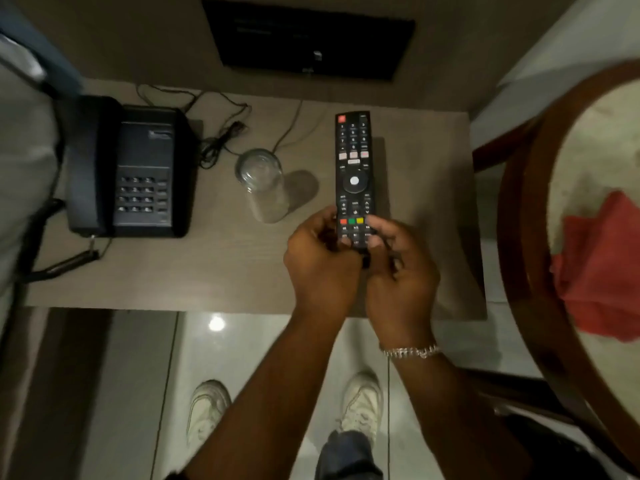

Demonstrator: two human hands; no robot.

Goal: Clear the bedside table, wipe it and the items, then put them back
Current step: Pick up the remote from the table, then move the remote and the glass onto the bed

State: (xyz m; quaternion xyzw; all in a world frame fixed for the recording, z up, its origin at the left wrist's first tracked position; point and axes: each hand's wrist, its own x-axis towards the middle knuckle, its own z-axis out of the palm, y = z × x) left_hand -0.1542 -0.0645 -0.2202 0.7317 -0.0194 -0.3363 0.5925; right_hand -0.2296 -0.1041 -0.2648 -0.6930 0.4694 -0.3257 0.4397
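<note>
A long black TV remote (353,161) points away from me over the right part of the grey bedside table (221,271). My left hand (320,261) and my right hand (398,268) both grip its near end, thumbs on the lower buttons. An upturned clear drinking glass (263,185) stands on the table just left of the remote. A black desk telephone (128,168) sits at the table's left side with its handset on the cradle. A red cloth (599,268) lies on the round table to the right.
Thin cables (221,133) trail across the table's back behind the telephone and glass. A dark panel (308,39) hangs on the wall above. The round wood-rimmed table (523,237) crowds the right side. A bed edge (24,161) borders the left. My shoes stand on the tiled floor (270,358).
</note>
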